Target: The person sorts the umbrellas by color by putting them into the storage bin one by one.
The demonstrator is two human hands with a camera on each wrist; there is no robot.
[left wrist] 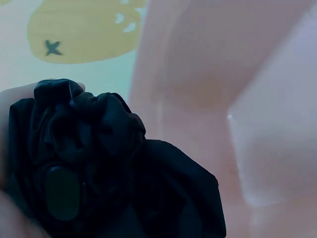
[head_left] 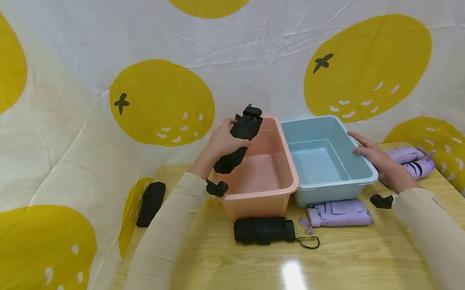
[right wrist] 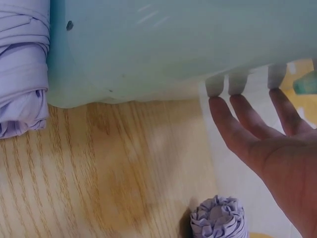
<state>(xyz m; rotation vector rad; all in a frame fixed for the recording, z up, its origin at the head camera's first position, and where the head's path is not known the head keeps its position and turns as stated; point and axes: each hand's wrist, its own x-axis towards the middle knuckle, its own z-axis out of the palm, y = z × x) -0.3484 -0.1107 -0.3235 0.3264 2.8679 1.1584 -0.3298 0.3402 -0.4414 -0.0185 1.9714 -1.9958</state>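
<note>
A folded black umbrella (head_left: 245,125) is gripped by my left hand (head_left: 225,141), tilted over the salmon-pink bin (head_left: 259,193). Close up in the left wrist view, the dark umbrella cloth (left wrist: 104,148) covers most of the hand. At the light blue bin (head_left: 334,184), my right hand (head_left: 376,158) touches the right side near the rim. The right wrist view shows its fingers (right wrist: 250,119) extended, tips at the bin's outer wall. No umbrella is in that hand.
Another black umbrella (head_left: 263,230) lies before the pink bin, a lilac umbrella (head_left: 339,214) before the blue one. A third black umbrella (head_left: 151,204) lies far left. Lilac umbrellas (head_left: 420,168) lie right of the right hand. A fruit-print cloth (head_left: 250,67) hangs behind the wooden table (head_left: 238,276).
</note>
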